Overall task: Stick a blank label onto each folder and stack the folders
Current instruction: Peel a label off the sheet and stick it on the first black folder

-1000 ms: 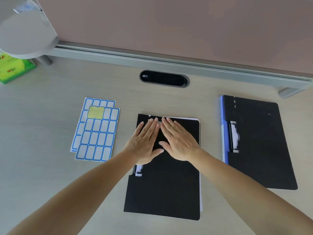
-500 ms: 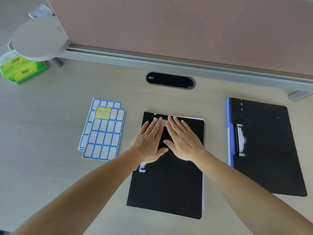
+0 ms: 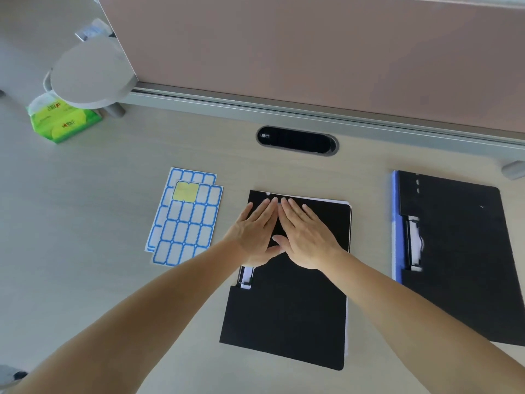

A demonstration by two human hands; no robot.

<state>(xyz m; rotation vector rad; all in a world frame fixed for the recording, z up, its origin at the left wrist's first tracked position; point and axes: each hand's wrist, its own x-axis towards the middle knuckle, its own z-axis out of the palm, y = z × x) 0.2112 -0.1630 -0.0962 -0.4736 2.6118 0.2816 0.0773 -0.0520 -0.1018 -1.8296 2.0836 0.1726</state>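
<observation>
Both hands (image 3: pixel 279 236) stay flat on the folder (image 3: pixel 287 314), label sheets (image 3: pixel 186 220) beside

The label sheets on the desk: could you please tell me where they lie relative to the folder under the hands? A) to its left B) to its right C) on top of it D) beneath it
A: the label sheets lie flat on the desk, left of the black folder that both hands press, apart from it.

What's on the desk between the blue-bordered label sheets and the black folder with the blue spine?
In the head view: another black folder, both hands pressed flat on it.
</observation>
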